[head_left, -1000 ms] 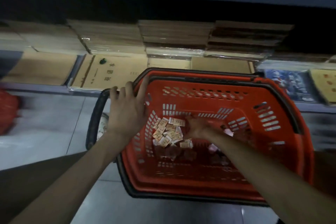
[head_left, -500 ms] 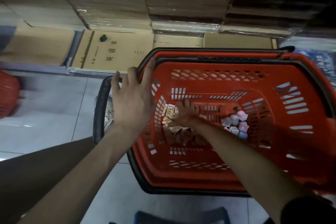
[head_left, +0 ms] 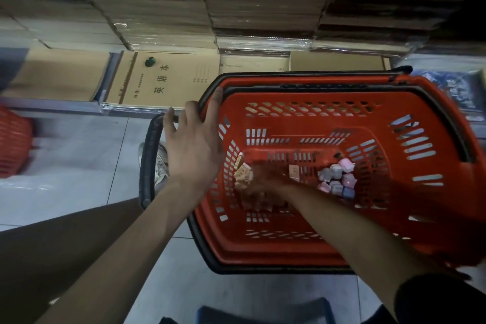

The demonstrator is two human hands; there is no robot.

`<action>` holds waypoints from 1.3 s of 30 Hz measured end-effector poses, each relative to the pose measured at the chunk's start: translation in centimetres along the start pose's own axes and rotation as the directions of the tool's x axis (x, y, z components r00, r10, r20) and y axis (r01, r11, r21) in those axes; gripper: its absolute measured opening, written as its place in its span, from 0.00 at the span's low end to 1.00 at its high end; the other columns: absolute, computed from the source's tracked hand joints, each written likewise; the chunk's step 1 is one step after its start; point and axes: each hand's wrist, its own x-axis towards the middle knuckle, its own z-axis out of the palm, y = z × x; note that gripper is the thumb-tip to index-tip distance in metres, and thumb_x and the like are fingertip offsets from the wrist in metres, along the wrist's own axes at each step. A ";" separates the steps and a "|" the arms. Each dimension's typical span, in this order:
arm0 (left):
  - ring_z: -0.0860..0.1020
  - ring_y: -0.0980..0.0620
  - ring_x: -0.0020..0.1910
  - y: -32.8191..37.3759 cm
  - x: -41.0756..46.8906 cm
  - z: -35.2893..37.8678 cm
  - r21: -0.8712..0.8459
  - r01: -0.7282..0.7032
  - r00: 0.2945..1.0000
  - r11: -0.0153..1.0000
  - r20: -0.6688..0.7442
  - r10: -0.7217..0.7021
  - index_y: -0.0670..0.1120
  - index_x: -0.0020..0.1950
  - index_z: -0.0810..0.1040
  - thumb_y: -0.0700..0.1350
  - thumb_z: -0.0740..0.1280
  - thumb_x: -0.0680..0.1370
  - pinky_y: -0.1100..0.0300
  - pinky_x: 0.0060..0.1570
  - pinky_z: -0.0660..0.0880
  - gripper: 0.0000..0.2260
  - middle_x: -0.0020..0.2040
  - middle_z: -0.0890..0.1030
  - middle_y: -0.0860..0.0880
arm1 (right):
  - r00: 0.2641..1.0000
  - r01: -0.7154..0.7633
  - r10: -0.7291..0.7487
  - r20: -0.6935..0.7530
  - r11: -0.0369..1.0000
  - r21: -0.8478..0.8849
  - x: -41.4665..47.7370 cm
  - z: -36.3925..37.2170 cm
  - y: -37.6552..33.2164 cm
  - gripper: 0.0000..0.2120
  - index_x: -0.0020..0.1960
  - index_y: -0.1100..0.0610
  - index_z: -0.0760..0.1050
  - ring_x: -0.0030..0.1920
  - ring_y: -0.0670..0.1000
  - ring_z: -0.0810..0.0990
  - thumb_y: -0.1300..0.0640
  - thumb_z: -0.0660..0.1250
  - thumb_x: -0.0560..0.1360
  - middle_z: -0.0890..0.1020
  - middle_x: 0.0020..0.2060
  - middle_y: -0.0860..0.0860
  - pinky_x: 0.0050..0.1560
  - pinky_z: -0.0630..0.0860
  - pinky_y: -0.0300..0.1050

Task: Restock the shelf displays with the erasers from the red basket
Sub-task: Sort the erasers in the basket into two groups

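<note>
Starting closest to me: the right hand (head_left: 263, 181) is reaching down to the floor of the red basket (head_left: 289, 252), right into the pile of tan-wrapped erasers (head_left: 243, 172). It's smeared with motion blur, so I honestly can't tell if the fingers are closing on any or just raking through them. A second bunch, the pastel erasers (head_left: 338, 179), is sitting just beside that hand toward the right wall.

A bit further out, the left hand (head_left: 194, 144) is gripping the basket's far-left rim corner, thumb inside and fingers draped over the outside (my guess: it's steadying the basket so it isn't skating on the tile while the other hand is digging). One black handle (head_left: 147, 166) is hanging down on that side, leaving the mouth clear.

Beyond the basket, brown notebooks (head_left: 168, 79) are lying flat on the low shelf (head_left: 65, 109). No eraser display is showing there.
</note>
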 end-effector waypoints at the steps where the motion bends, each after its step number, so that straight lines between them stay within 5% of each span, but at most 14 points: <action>1: 0.77 0.37 0.58 0.1 0.0 0.0 -0.004 -0.005 1.000 1.000 -0.002 0.005 0.51 0.84 0.56 0.41 0.67 0.75 0.36 0.74 0.64 0.38 0.60 0.74 0.39 | 0.999 0.015 -0.015 -0.051 1.000 0.004 -0.4 0.6 -0.1 0.37 0.71 0.49 0.70 0.60 0.56 0.82 0.45 0.80 0.67 0.82 0.62 0.52 0.53 0.71 0.38; 3: 0.77 0.38 0.58 0.2 0.2 0.0 -0.003 -0.015 1.000 1.000 -0.004 0.015 0.51 0.84 0.57 0.41 0.68 0.75 0.37 0.74 0.64 0.38 0.60 0.74 0.39 | 0.996 -0.004 0.010 -0.089 0.998 0.064 -1.0 1.5 -0.5 0.45 0.77 0.50 0.64 0.67 0.57 0.77 0.46 0.80 0.65 0.76 0.69 0.53 0.61 0.71 0.39; 6: 0.77 0.37 0.58 0.5 0.4 -0.1 0.003 -0.020 1.000 1.000 -0.009 0.020 0.51 0.83 0.57 0.40 0.67 0.75 0.37 0.74 0.64 0.38 0.60 0.74 0.39 | 0.991 -0.085 0.089 -0.099 0.995 0.043 -0.8 2.2 -1.0 0.56 0.79 0.49 0.55 0.74 0.63 0.68 0.39 0.78 0.59 0.67 0.76 0.58 0.73 0.69 0.55; 9: 0.77 0.37 0.57 0.7 0.4 0.0 0.002 -0.027 1.000 1.000 -0.016 0.027 0.51 0.83 0.58 0.40 0.66 0.75 0.37 0.74 0.64 0.37 0.59 0.75 0.39 | 0.988 -0.078 0.085 -0.129 0.995 0.062 -0.2 2.6 -0.9 0.56 0.79 0.44 0.51 0.75 0.65 0.63 0.33 0.73 0.57 0.63 0.76 0.60 0.75 0.66 0.62; 13: 0.77 0.37 0.57 0.7 0.7 0.0 0.017 -0.030 1.000 0.999 -0.007 0.030 0.52 0.83 0.57 0.41 0.67 0.74 0.38 0.74 0.63 0.38 0.59 0.75 0.40 | 0.997 -0.011 0.015 -0.073 0.999 0.051 -0.6 1.8 -1.6 0.40 0.75 0.45 0.61 0.68 0.59 0.74 0.41 0.71 0.66 0.73 0.71 0.55 0.68 0.72 0.51; 16: 0.77 0.37 0.57 0.7 0.6 0.0 0.016 -0.027 1.000 1.000 -0.013 0.027 0.51 0.83 0.58 0.40 0.67 0.74 0.37 0.74 0.64 0.38 0.58 0.75 0.39 | 0.998 0.057 -0.060 0.036 0.995 0.081 -0.5 1.4 -1.9 0.26 0.68 0.55 0.71 0.44 0.47 0.80 0.54 0.72 0.72 0.81 0.55 0.53 0.47 0.78 0.37; 19: 0.77 0.37 0.57 0.6 0.5 0.1 0.010 -0.024 1.000 1.000 -0.014 0.024 0.51 0.82 0.58 0.40 0.67 0.74 0.36 0.73 0.64 0.37 0.58 0.74 0.39 | 0.998 0.054 -0.056 0.035 0.997 0.046 1.5 2.5 -0.4 0.37 0.71 0.43 0.69 0.58 0.53 0.82 0.47 0.76 0.63 0.81 0.63 0.50 0.60 0.81 0.50; 21: 0.77 0.37 0.57 0.6 0.6 0.1 0.012 -0.025 1.000 1.000 -0.013 0.025 0.51 0.83 0.58 0.40 0.67 0.75 0.36 0.73 0.64 0.37 0.58 0.75 0.39 | 0.999 0.035 -0.035 0.034 0.999 -0.015 2.5 2.9 0.4 0.35 0.70 0.44 0.71 0.63 0.55 0.81 0.48 0.78 0.65 0.80 0.66 0.50 0.61 0.79 0.48; 24: 0.77 0.37 0.58 0.6 0.6 0.0 0.022 -0.028 1.000 0.999 -0.005 0.028 0.51 0.83 0.57 0.41 0.67 0.75 0.36 0.74 0.64 0.38 0.59 0.75 0.39 | 0.991 0.011 -0.004 0.131 0.999 -0.050 -0.7 -0.2 -1.9 0.26 0.64 0.51 0.78 0.52 0.52 0.82 0.54 0.79 0.67 0.82 0.57 0.49 0.48 0.79 0.41; 27: 0.77 0.37 0.58 0.7 0.6 0.0 0.035 -0.032 0.999 0.999 -0.004 0.032 0.51 0.83 0.56 0.42 0.67 0.75 0.36 0.74 0.64 0.38 0.59 0.75 0.38 | 0.974 -0.003 0.010 0.226 1.000 -0.028 -0.2 -0.1 -1.4 0.27 0.67 0.53 0.72 0.38 0.48 0.80 0.58 0.77 0.71 0.81 0.50 0.51 0.28 0.76 0.33; 30: 0.77 0.37 0.57 0.7 0.7 -0.1 0.042 -0.036 0.999 0.998 -0.009 0.037 0.51 0.83 0.57 0.42 0.67 0.74 0.36 0.73 0.64 0.38 0.59 0.75 0.39 | 0.977 -0.024 0.032 0.211 0.999 -0.040 0.8 1.2 -1.6 0.29 0.67 0.52 0.70 0.42 0.49 0.82 0.51 0.77 0.70 0.82 0.53 0.52 0.39 0.82 0.39; 34: 0.77 0.37 0.58 0.6 0.7 0.0 0.052 -0.035 0.999 0.998 -0.004 0.035 0.51 0.83 0.57 0.42 0.68 0.74 0.36 0.73 0.65 0.39 0.59 0.75 0.39 | 0.975 -0.001 -0.006 0.220 0.999 0.032 -2.1 -0.5 -2.6 0.12 0.62 0.57 0.72 0.30 0.47 0.76 0.57 0.68 0.80 0.79 0.42 0.51 0.17 0.67 0.31; 37: 0.77 0.37 0.58 0.5 0.6 0.0 0.058 -0.039 0.999 0.998 0.003 0.039 0.51 0.83 0.56 0.44 0.68 0.75 0.36 0.73 0.64 0.39 0.60 0.75 0.38 | 0.982 0.010 -0.039 0.187 0.988 0.153 -2.5 -1.1 -2.1 0.15 0.63 0.62 0.76 0.22 0.42 0.78 0.60 0.72 0.78 0.79 0.41 0.50 0.18 0.65 0.29; 39: 0.77 0.37 0.58 0.5 0.6 0.0 0.057 -0.046 0.999 0.997 -0.001 0.047 0.51 0.83 0.55 0.44 0.68 0.75 0.36 0.73 0.64 0.39 0.60 0.75 0.38 | 0.980 0.023 -0.060 0.188 0.981 0.191 -1.8 -1.2 -1.2 0.08 0.53 0.57 0.80 0.27 0.37 0.79 0.57 0.76 0.76 0.80 0.40 0.45 0.26 0.70 0.27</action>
